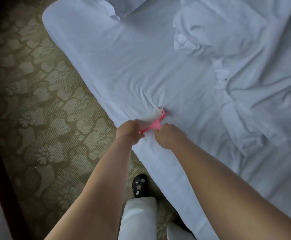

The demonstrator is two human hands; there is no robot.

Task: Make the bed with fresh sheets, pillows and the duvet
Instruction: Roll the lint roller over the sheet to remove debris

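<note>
A white sheet [117, 70] covers the mattress, stretched fairly flat with small creases that run toward the near edge. At that edge sits a pink lint roller with a white roll [152, 118], pressed into the sheet. My left hand [130, 129] grips its pink handle from the left. My right hand [169, 134] grips the pink frame from the right, fingers curled under it. A crumpled white duvet [255, 63] lies heaped over the right half of the bed. A pillow [104, 6] shows partly at the top edge.
Patterned green-beige carpet [42, 108] runs along the left of the bed. My dark shoe [140, 185] and white trouser leg [137, 219] stand close to the mattress side. A dark wooden edge [1, 179] borders the carpet at bottom left.
</note>
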